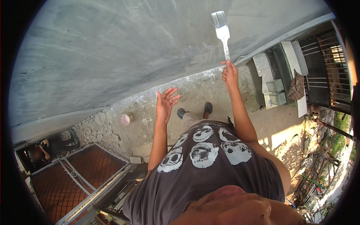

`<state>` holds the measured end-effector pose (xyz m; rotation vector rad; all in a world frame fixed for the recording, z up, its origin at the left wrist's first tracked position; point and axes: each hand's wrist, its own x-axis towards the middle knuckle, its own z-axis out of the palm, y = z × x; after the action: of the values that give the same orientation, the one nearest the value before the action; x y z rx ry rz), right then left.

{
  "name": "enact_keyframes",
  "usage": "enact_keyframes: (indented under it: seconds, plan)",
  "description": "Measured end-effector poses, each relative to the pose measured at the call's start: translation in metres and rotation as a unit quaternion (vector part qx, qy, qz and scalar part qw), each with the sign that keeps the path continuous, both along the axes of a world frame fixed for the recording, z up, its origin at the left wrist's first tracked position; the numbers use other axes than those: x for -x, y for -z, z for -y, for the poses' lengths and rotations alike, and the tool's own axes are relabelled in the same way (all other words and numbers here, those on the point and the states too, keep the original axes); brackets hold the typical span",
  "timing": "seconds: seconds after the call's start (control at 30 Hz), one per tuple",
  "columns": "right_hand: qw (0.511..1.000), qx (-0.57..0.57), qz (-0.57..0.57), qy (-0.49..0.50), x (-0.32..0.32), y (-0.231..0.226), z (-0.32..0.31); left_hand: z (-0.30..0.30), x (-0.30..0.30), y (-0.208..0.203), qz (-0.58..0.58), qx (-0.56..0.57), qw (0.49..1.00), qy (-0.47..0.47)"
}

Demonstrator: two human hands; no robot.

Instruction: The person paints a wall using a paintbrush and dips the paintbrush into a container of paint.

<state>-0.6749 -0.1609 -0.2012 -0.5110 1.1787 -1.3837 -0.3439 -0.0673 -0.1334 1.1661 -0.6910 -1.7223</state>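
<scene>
My right hand grips the lower end of a paintbrush, its bristles pointing up toward the grey wall. White paint coats the brush's ferrule and much of its handle, and a few bristles stick out sideways. Whether the bristles touch the wall I cannot tell. My left hand is held out in front of the wall with fingers apart and nothing in it. On the ground to the left of that hand stands a small pinkish-white bucket; what is inside cannot be made out.
At right, glass tanks and pale panels stand along the wall, with a brown cloth draped there and a dark barred rack behind. Rubble lies at the wall's left foot. A brown metal-framed mesh panel is lower left.
</scene>
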Motion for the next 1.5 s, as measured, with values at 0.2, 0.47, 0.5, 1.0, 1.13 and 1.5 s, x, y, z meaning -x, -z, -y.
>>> enact_keyframes:
  seconds: [0.2, 0.47, 0.5, 1.0, 1.13, 1.5]
  plan:
    - [0.987, -0.151, -0.061, -0.007, 0.02, 0.124, 0.011, 0.006, 0.009, -0.003, 0.013, -0.014, 0.999, 0.031]
    - [0.968, -0.199, -0.151, -0.01, 0.013, 0.146, -0.002, 0.004, -0.005, -0.006, 0.023, -0.017, 1.0, -0.013]
    - [0.984, -0.139, -0.112, -0.025, 0.005, 0.129, -0.001, 0.004, -0.007, -0.005, 0.032, -0.019, 0.999, -0.011]
    - [0.957, -0.247, -0.153, 0.011, -0.048, 0.171, 0.019, 0.017, -0.01, -0.013, 0.07, -0.052, 0.996, -0.004]
    - [0.993, -0.113, -0.001, -0.029, -0.067, 0.111, -0.017, 0.022, -0.013, -0.015, 0.068, -0.05, 0.996, -0.025]
    - [0.94, -0.238, -0.237, 0.055, -0.054, 0.228, 0.006, 0.029, -0.005, -0.016, 0.075, -0.044, 0.996, 0.023]
